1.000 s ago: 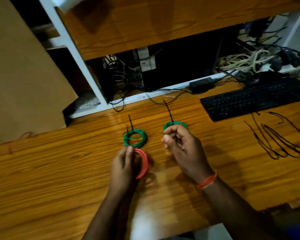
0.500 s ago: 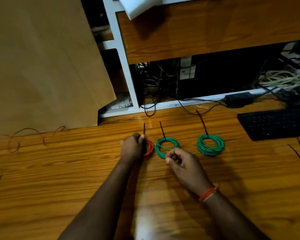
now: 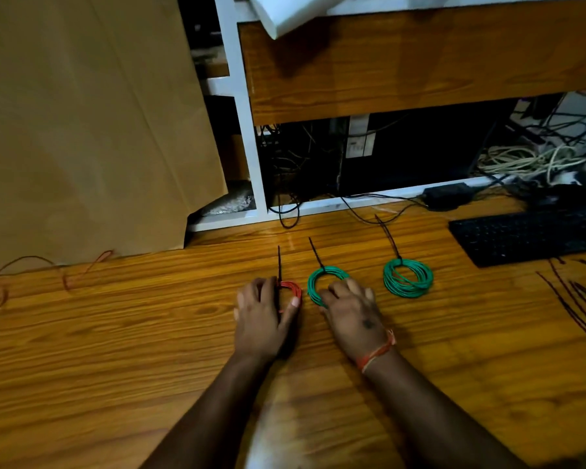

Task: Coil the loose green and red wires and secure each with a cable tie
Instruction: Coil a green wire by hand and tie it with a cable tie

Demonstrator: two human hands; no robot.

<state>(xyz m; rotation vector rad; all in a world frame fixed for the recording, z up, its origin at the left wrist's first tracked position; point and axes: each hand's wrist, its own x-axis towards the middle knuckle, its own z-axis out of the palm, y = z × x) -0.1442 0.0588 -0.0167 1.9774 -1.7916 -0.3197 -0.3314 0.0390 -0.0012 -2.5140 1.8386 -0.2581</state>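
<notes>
From the head view, three tied coils lie in a row on the wooden bench [image 3: 122,333]. At the left is the red coil [image 3: 293,290], in the middle a green coil [image 3: 318,280], and further right, well apart from the hands, a second green coil [image 3: 408,277]. Each has a black cable tie standing off its far edge; the red one's cable tie [image 3: 279,262] points straight away.

The left hand [image 3: 259,319] has its grip curled round the red coil, thumb tip on the coil's near right side and fingers on its left. The right hand [image 3: 351,309] lies over the near right part of the middle green coil; its grip looks pressed down on the wire, though whether the fingers curl round it I cannot tell.

Far left on the bench a loose red wire [image 3: 31,269] trails in front of a brown cardboard sheet [image 3: 88,130]. At the right lie spare black cable ties [image 3: 579,299], with a black keyboard [image 3: 535,235] beyond them.
</notes>
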